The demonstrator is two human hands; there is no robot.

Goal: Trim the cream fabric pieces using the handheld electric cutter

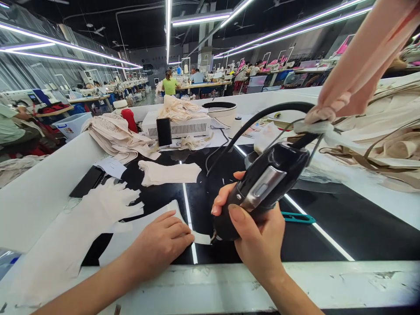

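My right hand (259,232) is wrapped around a black corded hand tool (259,188) with a silver switch plate. Its narrow tip points down and meets the end of a white fabric strip (201,238); the exact contact is too small to make out. Palm down, my left hand (160,240) lies flat on the strip and on a larger white fabric piece (131,234), fingers stretched toward the tip. A pink cloth band (364,65) and a black cable run up from the tool's rear.
The black work surface (354,218) has a white raised edge. On it are a stack of white pieces (170,173), a fringed fabric pile (98,214) and a teal-handled tool (298,217). Behind stand a white vented box (183,127) and a phone (164,132); beige straps (387,135) lie right.
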